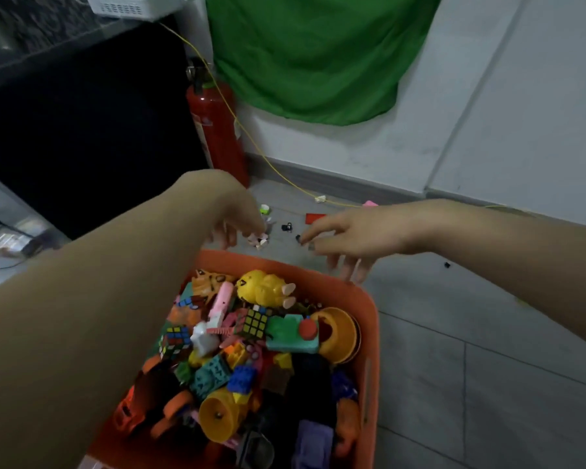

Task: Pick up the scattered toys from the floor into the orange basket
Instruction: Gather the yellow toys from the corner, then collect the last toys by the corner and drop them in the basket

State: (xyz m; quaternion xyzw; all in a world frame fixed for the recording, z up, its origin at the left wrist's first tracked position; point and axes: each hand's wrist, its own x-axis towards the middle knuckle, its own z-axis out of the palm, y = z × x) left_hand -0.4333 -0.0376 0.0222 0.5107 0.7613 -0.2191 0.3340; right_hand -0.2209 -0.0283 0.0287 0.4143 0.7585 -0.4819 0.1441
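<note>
Toys (258, 239): approx 7 loose beyond basket (369, 319) (heaped); both hands' grip open, empty.

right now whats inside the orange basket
The orange basket is heaped with toys: a yellow duck, puzzle cubes, building bricks. The left forearm covers its left side; lower layers are hidden.

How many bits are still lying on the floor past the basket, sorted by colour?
Green: 1
Red: 1
Pink: 2
White: 1
Black: 3
Total: 8
</note>
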